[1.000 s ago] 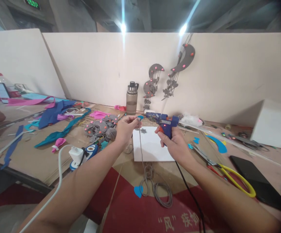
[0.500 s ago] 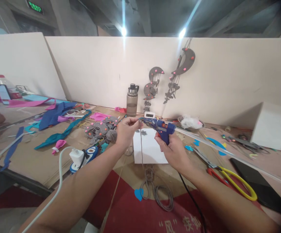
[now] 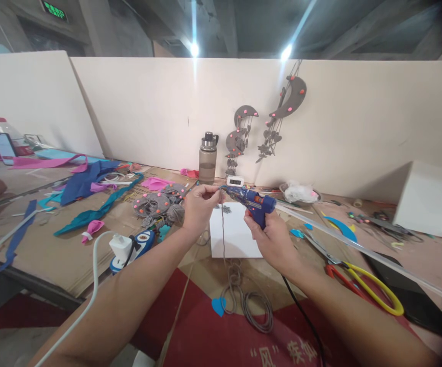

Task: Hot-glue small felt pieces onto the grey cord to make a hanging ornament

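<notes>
- The left hand (image 3: 200,209) has its fingers pinched narrowly on the upper end of a grey cord (image 3: 223,232), above a white board (image 3: 238,242); a tiny bit of blue shows at the fingertips, too small to make out.
- The right hand (image 3: 276,237) is wrapped around a blue glue gun (image 3: 258,205), its nozzle right at the left fingertips. Whether glue is coming out, I cannot tell.
- The cord hangs down past the board to the surface (image 3: 204,271), where the rest lies in a loose coil (image 3: 258,312).
- Judging by this, the joining at the cord's upper end is under way, not finished.
- A blue heart (image 3: 217,307) lies beside the cord's loops, seemingly unattached, so it looks unused so far.
- Against the wall, a large grey crescent (image 3: 299,94) and a smaller crescent (image 3: 244,112) hang with dots and strung pieces, apparently complete.
- Scissors (image 3: 346,264) lie to the right, untouched.
</notes>
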Demonstrator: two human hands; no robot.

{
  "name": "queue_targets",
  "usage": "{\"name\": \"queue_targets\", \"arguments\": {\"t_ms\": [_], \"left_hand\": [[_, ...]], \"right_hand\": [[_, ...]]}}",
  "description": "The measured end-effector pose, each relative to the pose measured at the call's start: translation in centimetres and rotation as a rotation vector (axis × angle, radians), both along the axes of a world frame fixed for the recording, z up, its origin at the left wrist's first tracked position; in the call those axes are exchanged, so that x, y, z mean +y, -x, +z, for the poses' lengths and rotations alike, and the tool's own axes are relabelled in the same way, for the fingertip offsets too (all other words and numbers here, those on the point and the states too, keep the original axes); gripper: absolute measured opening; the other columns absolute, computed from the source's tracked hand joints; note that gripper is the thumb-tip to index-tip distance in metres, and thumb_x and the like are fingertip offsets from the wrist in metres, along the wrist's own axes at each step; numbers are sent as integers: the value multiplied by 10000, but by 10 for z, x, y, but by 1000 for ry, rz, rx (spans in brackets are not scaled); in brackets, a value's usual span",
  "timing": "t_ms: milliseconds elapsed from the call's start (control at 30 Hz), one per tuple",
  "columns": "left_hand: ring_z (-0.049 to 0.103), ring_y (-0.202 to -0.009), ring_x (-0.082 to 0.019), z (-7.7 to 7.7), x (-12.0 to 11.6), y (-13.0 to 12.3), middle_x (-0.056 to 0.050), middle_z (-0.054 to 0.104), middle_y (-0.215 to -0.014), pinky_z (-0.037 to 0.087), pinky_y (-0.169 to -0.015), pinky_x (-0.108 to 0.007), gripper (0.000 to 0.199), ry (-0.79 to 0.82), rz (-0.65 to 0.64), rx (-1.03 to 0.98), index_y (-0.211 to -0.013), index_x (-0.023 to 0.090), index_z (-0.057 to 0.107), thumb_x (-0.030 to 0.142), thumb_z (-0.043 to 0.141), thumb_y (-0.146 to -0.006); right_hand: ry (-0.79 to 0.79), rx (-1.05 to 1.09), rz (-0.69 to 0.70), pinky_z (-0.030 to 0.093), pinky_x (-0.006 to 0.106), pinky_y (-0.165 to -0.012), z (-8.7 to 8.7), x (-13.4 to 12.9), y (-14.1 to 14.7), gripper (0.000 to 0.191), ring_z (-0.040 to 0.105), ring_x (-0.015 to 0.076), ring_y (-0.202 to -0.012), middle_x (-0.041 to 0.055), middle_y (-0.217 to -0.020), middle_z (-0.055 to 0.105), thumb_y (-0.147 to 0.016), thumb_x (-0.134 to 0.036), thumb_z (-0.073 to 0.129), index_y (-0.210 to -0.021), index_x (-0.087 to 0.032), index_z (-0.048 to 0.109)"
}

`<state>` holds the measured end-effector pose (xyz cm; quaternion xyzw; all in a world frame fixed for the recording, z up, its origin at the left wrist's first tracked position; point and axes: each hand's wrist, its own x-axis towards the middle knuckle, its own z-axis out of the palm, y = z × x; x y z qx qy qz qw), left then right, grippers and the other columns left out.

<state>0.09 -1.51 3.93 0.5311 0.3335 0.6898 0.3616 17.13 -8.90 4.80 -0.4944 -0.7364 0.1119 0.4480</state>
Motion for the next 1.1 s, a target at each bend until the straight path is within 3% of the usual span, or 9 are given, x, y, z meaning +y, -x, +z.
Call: {"name": "queue_targets", "arguments": {"t_ms": [1100], "left_hand": [[606, -600, -128, 3, -4, 0, -20, 668, -649, 473, -612, -245, 135, -9, 8, 33, -739, 155, 673, 288, 662, -718]], "right_hand": [[-67, -46, -22, 444, 341, -718, 2, -3, 2, 248, 581, 221, -813, 92, -907, 646, -899, -374, 447, -1001, -176, 557]]}}
